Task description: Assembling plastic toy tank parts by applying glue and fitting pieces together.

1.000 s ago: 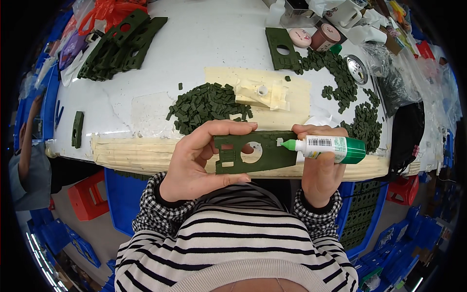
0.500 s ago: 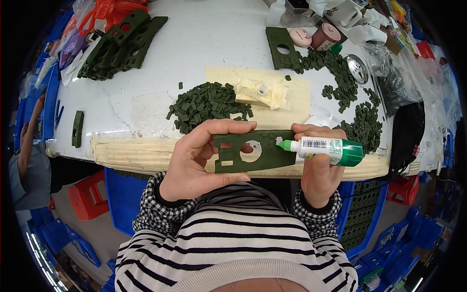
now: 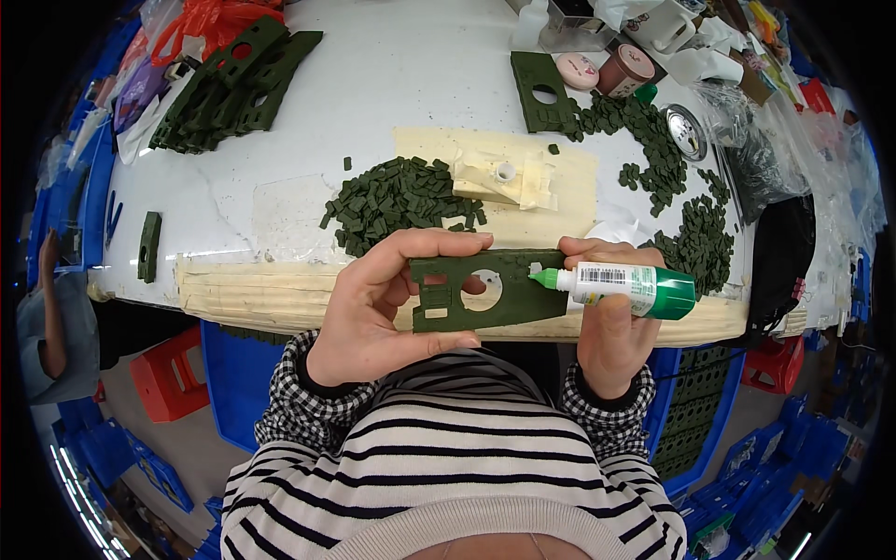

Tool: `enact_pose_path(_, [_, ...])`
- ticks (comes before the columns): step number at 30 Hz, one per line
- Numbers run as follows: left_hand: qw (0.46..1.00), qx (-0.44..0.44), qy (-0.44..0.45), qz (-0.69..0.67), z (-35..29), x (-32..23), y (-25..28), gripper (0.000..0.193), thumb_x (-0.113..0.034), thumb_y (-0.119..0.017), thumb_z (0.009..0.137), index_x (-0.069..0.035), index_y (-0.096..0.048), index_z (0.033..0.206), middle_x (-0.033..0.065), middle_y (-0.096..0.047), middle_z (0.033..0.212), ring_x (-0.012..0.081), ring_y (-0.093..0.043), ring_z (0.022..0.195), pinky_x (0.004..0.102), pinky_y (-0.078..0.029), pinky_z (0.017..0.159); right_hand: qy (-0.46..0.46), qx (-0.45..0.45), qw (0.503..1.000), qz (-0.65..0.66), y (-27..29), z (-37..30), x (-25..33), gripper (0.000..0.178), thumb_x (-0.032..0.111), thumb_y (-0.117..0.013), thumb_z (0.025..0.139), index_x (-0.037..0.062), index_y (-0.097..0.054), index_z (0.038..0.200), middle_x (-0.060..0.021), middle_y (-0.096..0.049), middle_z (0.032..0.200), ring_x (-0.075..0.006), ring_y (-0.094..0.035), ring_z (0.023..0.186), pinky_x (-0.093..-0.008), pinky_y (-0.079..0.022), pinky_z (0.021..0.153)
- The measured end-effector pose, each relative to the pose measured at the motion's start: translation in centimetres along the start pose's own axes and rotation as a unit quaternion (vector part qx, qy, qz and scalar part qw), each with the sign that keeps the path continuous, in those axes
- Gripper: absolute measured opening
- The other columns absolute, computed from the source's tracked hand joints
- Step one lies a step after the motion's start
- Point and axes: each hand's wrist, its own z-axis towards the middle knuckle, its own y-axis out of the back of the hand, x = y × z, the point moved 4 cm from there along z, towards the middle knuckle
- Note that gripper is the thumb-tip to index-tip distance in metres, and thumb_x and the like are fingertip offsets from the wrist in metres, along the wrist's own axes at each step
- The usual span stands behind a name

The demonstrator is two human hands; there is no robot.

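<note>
My left hand is closed on a dark green plastic plate with a large round hole and smaller square openings, thumb along the lower edge and fingers along the upper. In my right hand lies a white glue bottle with a green base and a green nozzle. The nozzle points left, its tip at a pale spot on the plate's right part. Right fingertips also reach the plate's upper right corner. Beyond the plate, a heap of small green pieces sits beside a tape-wrapped block.
Stacked green plates lie at the far left, and another plate at the far right. More small pieces spread along the right. A blue bin and a red stool stand below. A co-worker's arm shows at left.
My hands, the plate and the glue bottle hold practically the same position. At the far left, the co-worker's arm has moved lower.
</note>
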Motion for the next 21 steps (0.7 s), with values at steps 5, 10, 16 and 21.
enact_pose_path(5, [1.000, 0.008, 0.016, -0.001, 0.0, 0.1, 0.1, 0.069, -0.005, -0.082, 0.065, 0.000, -0.044, 0.122, 0.0179, -0.050, 0.125, 0.0226, -0.054, 0.112, 0.0362, -0.050, 0.093, -0.009, -0.010, 1.000, 0.012, 0.0, 0.1, -0.2, 0.043, 0.034, -0.064, 0.086, -0.0047, -0.050, 0.100, -0.0226, -0.061, 0.096, -0.0283, -0.061, 0.096, -0.0346, -0.049, 0.081])
enact_pose_path(10, [0.998, -0.024, 0.000, -0.062, 0.0, 0.9, 0.2, 0.082, -0.010, -0.084, 0.064, -0.003, -0.034, 0.128, 0.0196, -0.050, 0.126, 0.0229, -0.055, 0.111, 0.0372, -0.047, 0.096, -0.098, -0.010, 0.987, 0.126, 0.3, 0.1, -0.7, 0.045, 0.048, -0.046, 0.093, 0.0034, -0.046, 0.100, -0.0122, -0.060, 0.091, -0.0266, -0.058, 0.100, -0.0415, -0.042, 0.092])
enact_pose_path(16, [0.980, -0.030, 0.004, -0.197, 0.0, 1.5, -0.2, 0.083, -0.028, -0.078, 0.073, -0.003, -0.028, 0.133, 0.0198, -0.051, 0.119, 0.0257, -0.054, 0.112, 0.0435, -0.045, 0.097, -0.087, -0.032, 0.978, 0.188, 0.8, 0.2, 0.0, 0.040, 0.045, -0.044, 0.095, 0.0060, -0.046, 0.099, -0.0052, -0.050, 0.074, -0.0153, -0.047, 0.068, -0.0351, -0.041, 0.081])
enact_pose_path(21, [0.986, -0.033, 0.028, -0.161, -0.2, 1.5, -0.9, 0.087, -0.039, -0.072, 0.077, -0.003, -0.021, 0.138, 0.0195, -0.050, 0.120, 0.0280, -0.052, 0.115, 0.0481, -0.045, 0.096, -0.108, -0.076, 0.963, 0.237, -0.1, 0.3, 0.9, 0.039, 0.043, -0.048, 0.093, 0.0045, -0.045, 0.099, -0.0049, -0.046, 0.073, -0.0143, -0.043, 0.066, -0.0302, -0.038, 0.067])
